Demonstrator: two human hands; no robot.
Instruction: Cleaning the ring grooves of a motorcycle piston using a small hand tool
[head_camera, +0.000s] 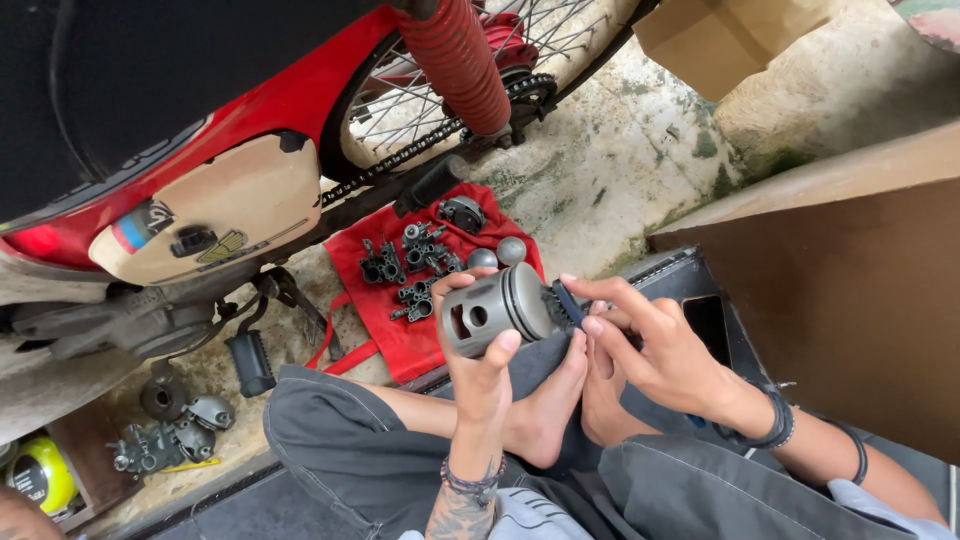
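My left hand (480, 370) grips a grey metal piston (497, 310) by its skirt, holding it sideways above my bare feet. My right hand (650, 345) pinches a small dark brush-like tool (568, 303) and presses it against the piston's crown and ring grooves. Both wrists wear dark bracelets. I sit cross-legged in grey shorts.
A red cloth (400, 335) on the concrete floor holds several small dark metal engine parts (420, 265). A red motorbike (250, 120) with spoked wheel, chain and red shock stands behind it. Brown boards (850, 290) rise at the right. More parts (170, 435) and a yellow can (40, 475) lie at lower left.
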